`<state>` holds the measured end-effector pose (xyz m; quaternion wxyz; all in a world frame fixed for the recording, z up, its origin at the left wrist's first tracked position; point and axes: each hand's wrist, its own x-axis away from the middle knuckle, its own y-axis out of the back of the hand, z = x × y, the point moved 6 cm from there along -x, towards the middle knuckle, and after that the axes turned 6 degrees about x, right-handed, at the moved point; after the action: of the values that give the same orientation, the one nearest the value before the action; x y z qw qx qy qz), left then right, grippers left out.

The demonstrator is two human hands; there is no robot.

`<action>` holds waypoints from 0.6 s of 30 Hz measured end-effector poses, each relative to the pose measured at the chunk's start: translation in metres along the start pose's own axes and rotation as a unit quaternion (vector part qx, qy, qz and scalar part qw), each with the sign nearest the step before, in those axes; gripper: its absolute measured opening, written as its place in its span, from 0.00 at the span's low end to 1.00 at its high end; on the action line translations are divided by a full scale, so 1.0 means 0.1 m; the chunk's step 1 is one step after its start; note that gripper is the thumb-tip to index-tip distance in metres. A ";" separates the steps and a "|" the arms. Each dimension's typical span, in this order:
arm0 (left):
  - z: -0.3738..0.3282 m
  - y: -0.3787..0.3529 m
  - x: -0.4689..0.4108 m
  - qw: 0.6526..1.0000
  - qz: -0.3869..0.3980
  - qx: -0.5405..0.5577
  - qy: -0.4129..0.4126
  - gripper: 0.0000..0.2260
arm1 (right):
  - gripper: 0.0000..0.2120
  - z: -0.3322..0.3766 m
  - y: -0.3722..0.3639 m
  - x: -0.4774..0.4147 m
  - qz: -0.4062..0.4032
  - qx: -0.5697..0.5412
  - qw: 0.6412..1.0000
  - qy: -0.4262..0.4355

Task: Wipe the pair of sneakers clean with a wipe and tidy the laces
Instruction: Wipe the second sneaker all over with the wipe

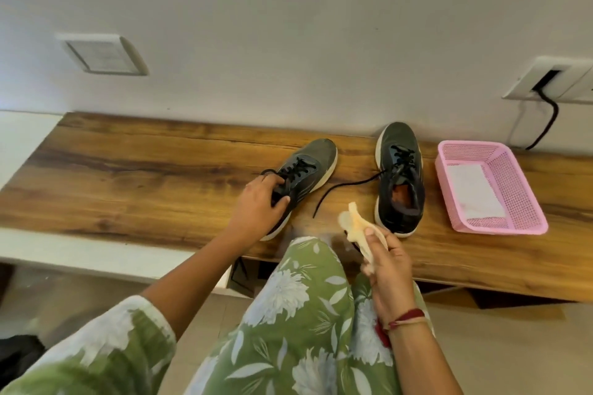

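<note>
Two dark sneakers sit on the wooden table [134,170] near the middle of the frame, toes pointing up toward the wall. From where I watch, my left hand [256,202] is clamped over the heel and collar of the left sneaker [305,170], fingers curled round its upper. That shoe's long axis runs on a slant, heel at lower left under the hand, toe toward the upper right. The right sneaker [399,176] stands almost straight up and down in the frame, well apart from the left hand, with one loose lace [346,186] trailing from its eyelets down and left across the table into the gap between the pair.

My right hand [385,263] is held below that gap, closed around a crumpled yellowish wipe [356,224] that sticks up out of the fist. The wipe's free end is close to the heel of the right sneaker and a little further from the held left sneaker, which lies up and to the left of it.

I judge the next move turns on that: the wipe hand must travel up and left to reach the shoe the other hand is steadying. A pink plastic basket [513,215] with a white sheet inside sits at the right, beside the right sneaker.
</note>
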<state>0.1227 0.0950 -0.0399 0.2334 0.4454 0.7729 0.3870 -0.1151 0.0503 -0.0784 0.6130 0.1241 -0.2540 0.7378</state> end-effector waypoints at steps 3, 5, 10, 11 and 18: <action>0.05 -0.08 -0.06 0.998 0.022 -0.003 0.057 0.18 | 0.11 0.00 -0.02 0.00 -0.019 0.023 0.999 0.032; 0.08 -0.15 -0.10 0.993 0.033 -0.045 0.101 0.21 | 0.14 0.01 0.00 0.02 -0.034 0.041 0.997 0.059; 0.03 -0.24 -0.20 0.979 0.078 -0.057 0.178 0.23 | 0.10 0.04 0.01 0.06 -0.041 0.056 0.995 0.074; 0.04 -0.26 -0.22 0.977 0.082 -0.045 0.190 0.23 | 0.09 0.04 0.00 0.06 -0.037 0.047 0.995 0.075; 0.16 -0.39 -0.33 0.946 0.107 0.170 0.254 0.21 | 0.11 0.02 -0.02 0.00 -0.032 0.030 0.995 0.088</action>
<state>0.1301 0.0609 -0.0806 -0.0925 0.4457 0.8084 0.3731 -0.1133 0.0497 -0.0760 0.6524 0.0856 -0.1725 0.7330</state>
